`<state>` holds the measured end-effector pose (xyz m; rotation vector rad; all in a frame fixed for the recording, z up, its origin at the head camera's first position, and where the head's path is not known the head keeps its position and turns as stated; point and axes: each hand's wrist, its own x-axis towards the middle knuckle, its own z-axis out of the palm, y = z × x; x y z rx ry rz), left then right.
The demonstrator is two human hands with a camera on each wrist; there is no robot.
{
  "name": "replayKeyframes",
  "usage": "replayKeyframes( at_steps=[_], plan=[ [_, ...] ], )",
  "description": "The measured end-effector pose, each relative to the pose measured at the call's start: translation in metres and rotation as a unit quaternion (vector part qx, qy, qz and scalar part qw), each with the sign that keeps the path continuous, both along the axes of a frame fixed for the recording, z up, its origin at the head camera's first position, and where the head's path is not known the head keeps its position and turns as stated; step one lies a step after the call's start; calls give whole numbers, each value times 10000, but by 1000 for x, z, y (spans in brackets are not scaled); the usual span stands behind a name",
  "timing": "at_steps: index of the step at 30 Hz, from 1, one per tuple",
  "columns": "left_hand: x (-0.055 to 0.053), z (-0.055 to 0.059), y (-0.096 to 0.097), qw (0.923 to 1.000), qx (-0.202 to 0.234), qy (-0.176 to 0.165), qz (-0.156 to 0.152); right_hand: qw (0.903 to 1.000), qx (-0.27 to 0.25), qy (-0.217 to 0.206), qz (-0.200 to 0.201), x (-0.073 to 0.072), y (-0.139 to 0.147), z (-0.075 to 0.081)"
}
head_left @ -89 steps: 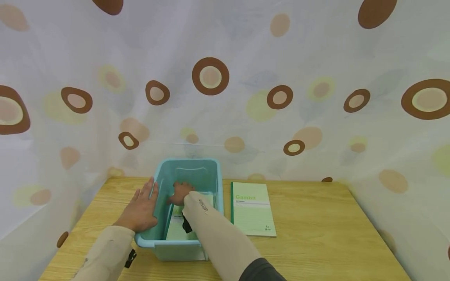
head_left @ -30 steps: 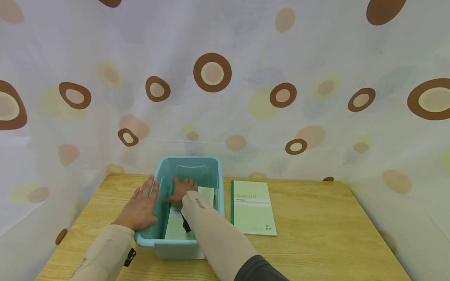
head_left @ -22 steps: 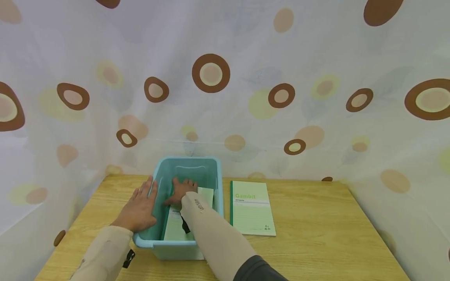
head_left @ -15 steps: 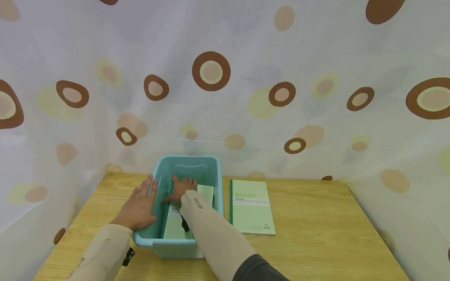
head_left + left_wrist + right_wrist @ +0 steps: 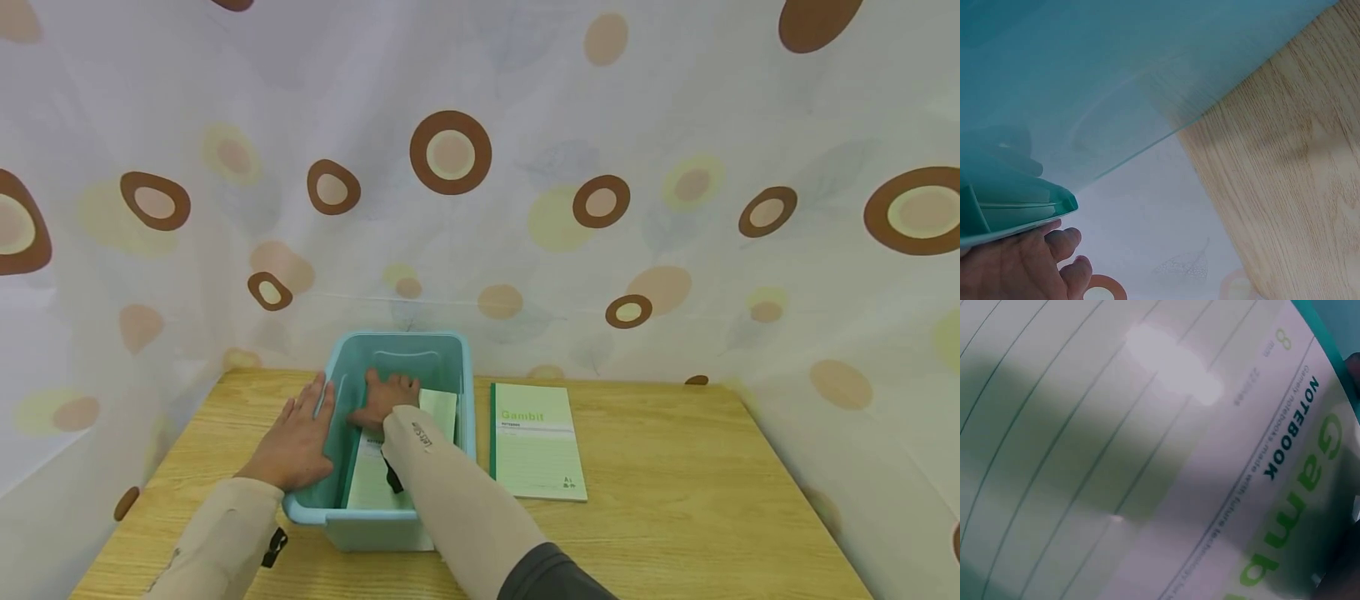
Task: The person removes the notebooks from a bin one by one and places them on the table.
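A light blue plastic bin (image 5: 378, 517) stands on the table's left half. My left hand (image 5: 291, 446) rests on its left rim with fingers extended; the left wrist view shows the fingers (image 5: 1063, 244) beside the ribbed rim. Inside the bin, my right hand (image 5: 384, 400) holds the upper part of a pale green notebook (image 5: 375, 483). Its thumb is by the dark green spine and its fingers are at the top edge. In the right wrist view the lined cover (image 5: 1116, 456) fills most of the picture. The fingers' undersides are hidden.
Another pale green "Gambit" notebook (image 5: 536, 446) lies flat on the wooden table (image 5: 675, 500), just right of the bin. A white patterned sheet (image 5: 525, 250) hangs behind the table and along its sides.
My right hand has shifted slightly toward the bin's far end, and the held notebook's far edge has come up with it. The left hand stays on the rim.
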<state>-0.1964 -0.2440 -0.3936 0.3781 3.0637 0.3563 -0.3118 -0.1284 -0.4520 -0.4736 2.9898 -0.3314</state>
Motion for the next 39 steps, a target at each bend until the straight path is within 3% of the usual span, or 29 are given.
replayKeyframes(
  at_steps=[8,17,22,27,36,39],
  plan=[
    [0,0,3,10000,2,-27,-44,9999,84,100,-18,1,4,9],
    [-1,1,1,9999,-75,45,-78,9980,159,584,208,4,3,42],
    [-2,-1,1,9999,-74,-103,-27,9930,217,1112,348,5,7,77],
    [-3,-2,3,10000,-23,-77,-4,9863,114,1589,418,10,21,122],
    [-1,-4,4,10000,77,43,19,9811,-660,1796,273,27,63,209],
    [0,-5,3,9999,74,97,-36,9778,-971,1841,244,31,85,231]
  ],
)
